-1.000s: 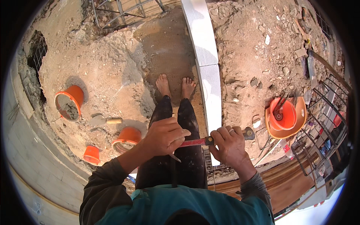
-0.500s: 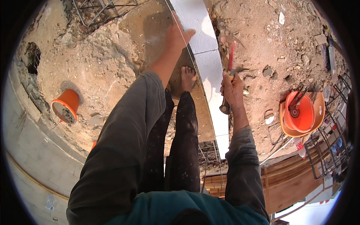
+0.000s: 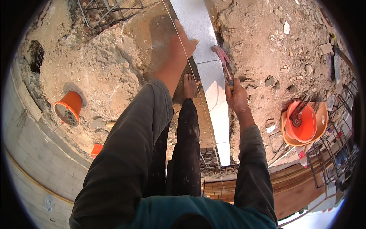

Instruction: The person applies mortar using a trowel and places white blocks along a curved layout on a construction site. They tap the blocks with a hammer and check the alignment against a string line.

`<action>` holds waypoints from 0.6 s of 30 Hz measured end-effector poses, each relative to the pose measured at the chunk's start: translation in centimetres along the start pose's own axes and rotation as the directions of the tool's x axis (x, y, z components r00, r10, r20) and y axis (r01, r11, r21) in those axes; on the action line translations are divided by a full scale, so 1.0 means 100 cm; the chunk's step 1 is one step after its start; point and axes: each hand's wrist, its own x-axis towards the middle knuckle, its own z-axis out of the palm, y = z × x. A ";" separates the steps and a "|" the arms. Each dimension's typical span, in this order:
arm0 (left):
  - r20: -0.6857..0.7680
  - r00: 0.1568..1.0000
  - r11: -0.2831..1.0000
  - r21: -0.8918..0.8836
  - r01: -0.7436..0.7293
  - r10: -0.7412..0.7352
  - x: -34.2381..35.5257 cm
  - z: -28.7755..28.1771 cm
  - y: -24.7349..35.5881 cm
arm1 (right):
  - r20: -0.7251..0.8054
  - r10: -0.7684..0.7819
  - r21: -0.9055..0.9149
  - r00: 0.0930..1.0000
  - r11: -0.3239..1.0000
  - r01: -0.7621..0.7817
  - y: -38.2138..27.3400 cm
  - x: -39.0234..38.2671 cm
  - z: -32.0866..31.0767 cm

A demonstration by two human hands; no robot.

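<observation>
Rubble ground spreads around the work. At 9 o'clock stands an orange bucket (image 3: 68,109) holding grey mix, at 8 o'clock a smaller orange pail (image 3: 96,150), and at 3 o'clock another orange bucket (image 3: 301,126) sits in a wider orange tub (image 3: 322,119): three pails, one tub. A trowel (image 3: 100,122) lies at 9 o'clock, its handle partly covered by the left sleeve (image 3: 133,126). Steel cages show at 11 and between 3 and 4 o'clock. One taut string (image 3: 169,15) crosses in front of the left hand (image 3: 180,46), whose thumb spreads away from the fingers at the blocks' left edge; whether it presses, I cannot tell.

Three white blocks (image 3: 214,87) form a row, its long axis from just before 12 to between 5 and 6. The right hand (image 3: 237,96) wraps one hammer (image 3: 224,58) by its handle, head toward 11 o'clock, at the row's right edge.
</observation>
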 end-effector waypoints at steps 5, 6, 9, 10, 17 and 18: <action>-0.222 0.958 0.947 0.301 -0.112 0.183 -0.009 0.004 0.000 | -0.287 -0.339 0.156 0.896 0.906 0.393 -0.053 0.014 -0.012; -0.193 0.948 0.886 0.439 -0.146 0.252 -0.008 0.004 0.006 | -0.294 -0.399 0.119 0.869 0.886 0.447 -0.054 0.026 -0.015; -0.091 0.914 0.721 0.646 -0.249 0.396 -0.006 0.007 0.012 | -0.331 -0.544 -0.024 0.771 0.822 0.569 -0.054 0.072 -0.018; -0.112 0.892 0.710 0.652 -0.266 0.437 -0.002 0.009 0.013 | -0.262 -0.474 -0.049 0.840 0.876 0.479 -0.051 0.087 -0.020; -0.088 0.908 0.583 0.791 -0.186 0.409 0.001 0.007 0.017 | -0.237 -0.492 -0.035 0.838 0.866 0.499 -0.106 0.110 -0.038; -0.071 0.917 0.550 0.818 -0.172 0.392 0.002 0.006 0.021 | -0.319 -0.564 -0.038 0.762 0.811 0.584 -0.121 0.116 -0.045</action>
